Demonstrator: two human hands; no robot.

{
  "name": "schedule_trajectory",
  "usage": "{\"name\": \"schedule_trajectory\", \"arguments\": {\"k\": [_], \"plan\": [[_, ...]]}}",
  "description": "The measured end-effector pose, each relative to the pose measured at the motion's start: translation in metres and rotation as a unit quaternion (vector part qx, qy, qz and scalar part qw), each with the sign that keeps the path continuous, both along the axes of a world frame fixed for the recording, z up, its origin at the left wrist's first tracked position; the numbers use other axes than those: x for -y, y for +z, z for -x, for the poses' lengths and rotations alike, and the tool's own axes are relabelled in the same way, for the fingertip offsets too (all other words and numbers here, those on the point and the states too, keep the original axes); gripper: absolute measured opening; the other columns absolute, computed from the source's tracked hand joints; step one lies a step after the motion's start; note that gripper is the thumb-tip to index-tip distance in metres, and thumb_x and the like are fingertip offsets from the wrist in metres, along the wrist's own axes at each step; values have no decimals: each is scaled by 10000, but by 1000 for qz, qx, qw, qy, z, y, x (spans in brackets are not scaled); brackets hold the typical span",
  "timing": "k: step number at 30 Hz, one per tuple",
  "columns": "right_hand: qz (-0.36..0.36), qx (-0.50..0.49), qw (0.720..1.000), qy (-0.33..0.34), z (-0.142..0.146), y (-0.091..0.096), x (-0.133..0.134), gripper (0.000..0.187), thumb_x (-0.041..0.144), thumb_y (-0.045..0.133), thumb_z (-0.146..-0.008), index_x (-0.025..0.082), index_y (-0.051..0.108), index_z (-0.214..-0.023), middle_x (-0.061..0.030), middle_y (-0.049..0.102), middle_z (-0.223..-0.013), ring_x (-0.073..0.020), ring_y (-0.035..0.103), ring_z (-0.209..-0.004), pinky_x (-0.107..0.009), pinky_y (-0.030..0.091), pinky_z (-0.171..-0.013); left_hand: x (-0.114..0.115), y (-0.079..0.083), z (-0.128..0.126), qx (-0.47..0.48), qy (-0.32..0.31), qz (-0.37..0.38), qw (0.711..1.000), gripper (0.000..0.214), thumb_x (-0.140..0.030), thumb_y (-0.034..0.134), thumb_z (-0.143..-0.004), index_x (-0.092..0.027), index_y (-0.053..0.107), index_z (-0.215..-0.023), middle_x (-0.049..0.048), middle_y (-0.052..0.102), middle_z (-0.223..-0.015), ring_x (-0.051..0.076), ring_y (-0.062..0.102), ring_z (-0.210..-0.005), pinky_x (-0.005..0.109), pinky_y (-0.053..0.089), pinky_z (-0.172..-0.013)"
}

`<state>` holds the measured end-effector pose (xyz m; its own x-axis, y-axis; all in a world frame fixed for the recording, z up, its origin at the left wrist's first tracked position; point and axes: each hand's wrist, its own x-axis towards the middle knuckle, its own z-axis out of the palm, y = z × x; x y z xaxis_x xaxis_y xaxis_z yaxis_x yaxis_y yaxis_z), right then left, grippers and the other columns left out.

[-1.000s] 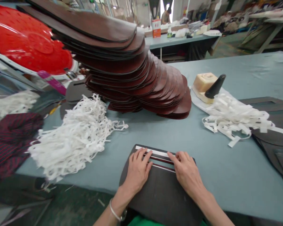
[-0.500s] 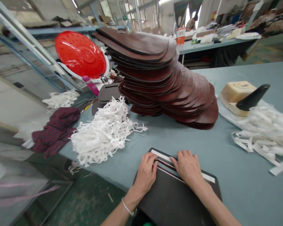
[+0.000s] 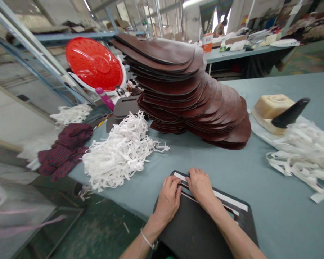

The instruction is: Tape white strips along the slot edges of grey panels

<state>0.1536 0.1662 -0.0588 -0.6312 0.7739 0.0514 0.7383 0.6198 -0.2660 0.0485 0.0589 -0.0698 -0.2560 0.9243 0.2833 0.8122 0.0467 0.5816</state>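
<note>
A black leather panel (image 3: 197, 226) with rounded corners lies on the near edge of the table, partly under my forearms. Near its far edge runs a long slot with a reddish-brown edge, bordered by white strips (image 3: 230, 200). My left hand (image 3: 167, 197) grips the panel at the slot's left end, thumb and fingers drawn together. Just to its right, my right hand (image 3: 201, 185) bends its fingers over the far strip, thumb toward the slot. The fingertips of the right hand are partly hidden.
Brown leather panels (image 3: 218, 104) form a tall leaning stack beyond my hands. White strips (image 3: 118, 154) lie heaped at left, with more white strips (image 3: 310, 147) at right beside a cream block (image 3: 272, 106) and a black-handled tool (image 3: 290, 113). A red basket (image 3: 94, 64) leans behind.
My right hand has slid left along the slot, closer to my left hand, uncovering more white strip at right. My left hand stays at the slot's left end.
</note>
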Motion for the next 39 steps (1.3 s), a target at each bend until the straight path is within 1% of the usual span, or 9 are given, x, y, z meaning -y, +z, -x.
{"name": "schedule_trajectory", "arguments": {"k": [4, 9, 13, 16, 22, 26, 29, 33, 39], "plan": [[-14, -25, 999, 43, 8, -8, 8, 154, 111, 496, -832, 200, 579, -928, -57, 582, -977, -192, 499, -908, -295, 347, -732, 1, -2, 1, -3, 13, 5, 1000, 287, -125, 395, -898, -197, 495, -1157, 90, 527, -1152, 198, 494, -1095, 400, 435, -956], [-63, -35, 993, 90, 18, -12, 22, 203, 148, 484, -860, 174, 572, -1041, -74, 562, -999, -215, 467, -906, -331, 363, -749, -1, -8, 5, -51, 15, 13, 998, 492, -146, 377, -907, -167, 263, -1385, 122, 384, -1393, 218, 362, -1276, 445, 349, -1058], [-92, -23, 991, 100, 14, -13, 27, 235, 133, 458, -870, 129, 570, -1077, -95, 562, -966, -234, 456, -885, -368, 370, -755, -6, -11, 7, -108, -8, 46, 993, 435, -172, 370, -922, -190, 354, -1356, 92, 490, -1315, 217, 428, -1186, 434, 392, -1015], [-100, -9, 989, 107, -10, -13, 27, 210, 103, 465, -856, 132, 594, -1020, -90, 566, -940, -234, 456, -874, -369, 375, -748, -8, -13, 6, -141, -2, 39, 989, 395, -150, 362, -922, -203, 432, -1307, 77, 514, -1296, 210, 439, -1172, 424, 403, -1007], [-126, -24, 981, 146, -96, -16, 28, 265, 80, 452, -859, 107, 566, -1097, -113, 568, -1023, -232, 456, -922, -356, 377, -760, -7, -10, 0, -156, -5, 12, 988, 405, -123, 370, -914, -192, 441, -1307, 85, 518, -1302, 218, 468, -1147, 441, 429, -985], [-118, -65, 986, 95, -131, -21, 24, 236, 143, 428, -899, 115, 554, -1097, -106, 569, -1014, -214, 461, -909, -339, 371, -766, -6, -10, 0, -156, -15, 14, 988, 413, -118, 354, -915, -185, 435, -1314, 97, 504, -1317, 231, 470, -1149, 465, 429, -977], [-91, -75, 992, 46, -129, -22, 18, 194, 228, 447, -913, 144, 574, -1033, -79, 569, -933, -197, 464, -863, -320, 366, -759, -7, -12, 9, -165, -21, 21, 986, 419, -127, 372, -912, -181, 420, -1325, 93, 496, -1324, 235, 455, -1156, 463, 424, -984], [-74, -72, 994, 41, -106, -20, 11, 177, 250, 443, -919, 169, 596, -955, -64, 562, -891, -187, 464, -850, -298, 353, -740, -9, -11, 19, -190, -13, 15, 982, 419, -101, 383, -893, -169, 440, -1303, 108, 498, -1305, 256, 427, -1181, 481, 419, -986], [-119, -33, 989, 78, -79, -19, 1, 153, 244, 483, -903, 185, 591, -812, -45, 565, -821, -177, 472, -807, -287, 315, -696, -9, -5, -15, -160, -58, 20, 985, 351, -138, 403, -894, -179, 470, -1236, 104, 512, -1230, 236, 410, -1225, 462, 391, -1039]]}}
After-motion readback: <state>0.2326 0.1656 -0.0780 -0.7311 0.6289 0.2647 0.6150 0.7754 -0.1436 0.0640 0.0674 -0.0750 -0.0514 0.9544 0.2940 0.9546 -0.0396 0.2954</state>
